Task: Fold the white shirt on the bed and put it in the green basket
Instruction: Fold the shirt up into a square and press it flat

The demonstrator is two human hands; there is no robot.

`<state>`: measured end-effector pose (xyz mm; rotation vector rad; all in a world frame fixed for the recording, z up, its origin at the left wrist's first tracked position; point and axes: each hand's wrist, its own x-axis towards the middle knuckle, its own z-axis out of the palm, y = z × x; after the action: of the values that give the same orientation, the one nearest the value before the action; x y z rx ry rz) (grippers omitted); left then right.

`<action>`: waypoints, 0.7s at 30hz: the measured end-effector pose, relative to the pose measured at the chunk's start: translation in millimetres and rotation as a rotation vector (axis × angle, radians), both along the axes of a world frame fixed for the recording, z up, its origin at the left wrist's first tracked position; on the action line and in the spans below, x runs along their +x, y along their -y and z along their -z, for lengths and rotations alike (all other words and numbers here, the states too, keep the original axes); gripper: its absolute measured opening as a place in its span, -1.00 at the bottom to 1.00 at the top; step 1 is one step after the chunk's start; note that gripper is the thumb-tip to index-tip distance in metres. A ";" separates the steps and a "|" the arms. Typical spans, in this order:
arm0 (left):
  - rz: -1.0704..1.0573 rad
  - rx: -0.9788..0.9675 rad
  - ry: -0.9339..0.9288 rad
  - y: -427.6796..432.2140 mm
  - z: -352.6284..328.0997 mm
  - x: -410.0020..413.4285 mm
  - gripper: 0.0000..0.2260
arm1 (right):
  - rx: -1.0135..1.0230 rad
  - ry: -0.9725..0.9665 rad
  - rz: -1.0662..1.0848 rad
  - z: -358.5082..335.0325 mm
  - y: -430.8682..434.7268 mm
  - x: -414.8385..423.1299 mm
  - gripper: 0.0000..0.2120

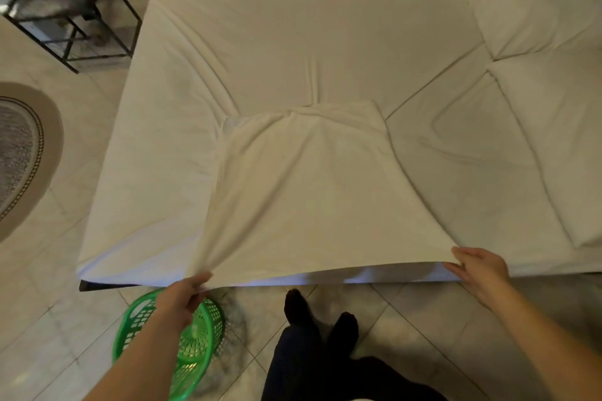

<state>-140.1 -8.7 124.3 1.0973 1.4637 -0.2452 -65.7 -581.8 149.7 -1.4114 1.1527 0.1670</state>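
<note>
White shirt (309,185) lies spread on the bed (260,42), its near hem pinched at both corners by left hand (180,299) and right hand (482,265); soft, light, floppy, so corner holds suit; green basket (136,325) waits below.

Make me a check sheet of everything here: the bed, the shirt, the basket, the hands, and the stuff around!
Surface: bed with a wrinkled white sheet.
Job's things: white shirt spread on the bed, near edge lifted; green basket on the floor, nothing seen inside.
Clutter: two pillows at the right.
Hands: left hand and right hand each grip a near shirt corner.
Cables: nothing seen clearly.
Surroundings: tiled floor, round rug, black metal rack.
</note>
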 end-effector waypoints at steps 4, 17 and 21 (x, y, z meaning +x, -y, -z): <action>0.035 0.003 0.044 -1.6 -10.9 17.7 -0.73 | 0.049 0.031 0.007 -14.7 0.8 16.4 -0.74; -0.009 -0.037 0.154 -37.7 -25.5 163.2 -0.82 | 0.160 0.081 0.046 -42.3 -24.6 143.0 -0.96; 0.050 -0.069 0.141 -48.1 -24.3 229.7 -0.86 | 0.148 0.085 0.069 -40.9 -37.5 197.3 -0.95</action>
<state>89.5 39.5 148.6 1.0750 1.2950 -0.2465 131.6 -544.3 190.6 -1.2362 1.0946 0.1391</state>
